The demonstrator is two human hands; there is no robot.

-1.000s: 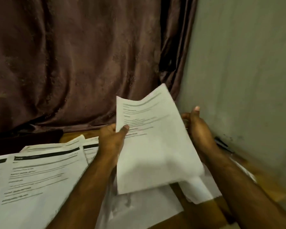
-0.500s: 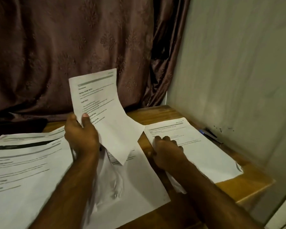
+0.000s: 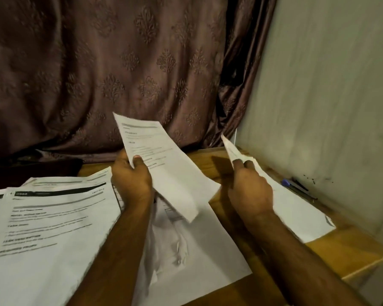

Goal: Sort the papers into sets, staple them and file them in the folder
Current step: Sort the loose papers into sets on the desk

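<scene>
My left hand (image 3: 132, 177) pinches a printed sheet (image 3: 164, 164) by its left edge and holds it raised over the wooden table (image 3: 341, 250). My right hand (image 3: 249, 186) grips the near edge of a second sheet (image 3: 294, 213) on the right, lifting its far corner off the table. A pile of printed papers (image 3: 47, 228) with dark header bars covers the left of the table. Between my forearms lies a blank, crumpled sheet (image 3: 197, 250). No stapler or folder shows.
A brown patterned curtain (image 3: 119, 74) hangs behind the table. A pale wall (image 3: 329, 107) closes the right side. A blue pen (image 3: 296, 186) lies against the wall beside the right sheet. The table's right corner (image 3: 380, 257) is near.
My right hand, which pressed flat on the right sheet, now grips it and lifts its far corner. My left hand's sheet has shifted right and tilted.
</scene>
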